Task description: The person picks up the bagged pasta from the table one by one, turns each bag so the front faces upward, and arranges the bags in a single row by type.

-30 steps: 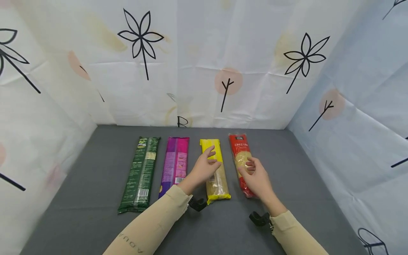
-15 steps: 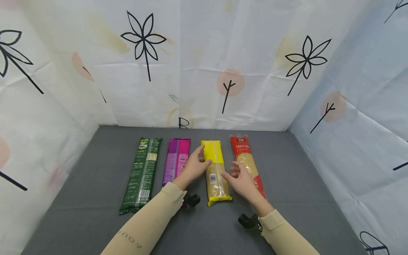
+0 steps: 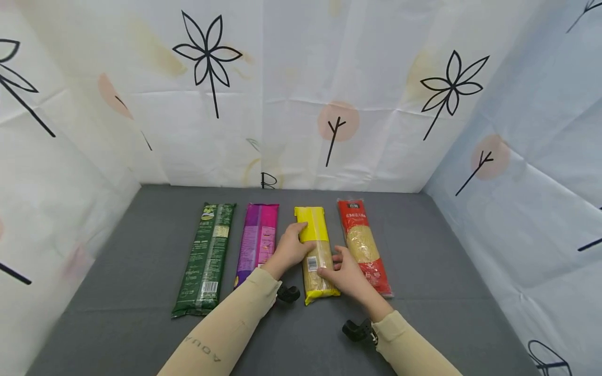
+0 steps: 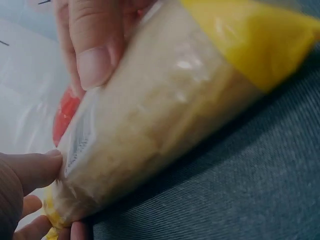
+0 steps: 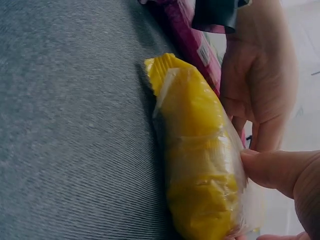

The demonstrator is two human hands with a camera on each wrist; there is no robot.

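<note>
Pale hangings point(image 3: 291, 104) printed with line-drawn flowers and trees surround the grey-covered table point(image 3: 141, 266) we look down on. At far left we see a green packet point(image 3: 203, 261), lying flat and leaning slightly; next comes a purple-and-pink packet point(image 3: 256, 237), partly behind the left forearm. Their spacing seems to leave room for fingers between neighbours. Then we find the left hand point(image 3: 288, 250), moderately parted, its thumb over the upper face of the yellow packet point(image 3: 320, 253) and its fingers at the far edge. That packet lies lengthwise on the table between both hands. Opposite and lower, the right hand point(image 3: 348, 271) pinches it similarly along the other edge; we judge this staggered hold supports a soft wrapper along its length. Rightmost, a red packet point(image 3: 364, 245) lies slanted beyond the right hand.
</note>
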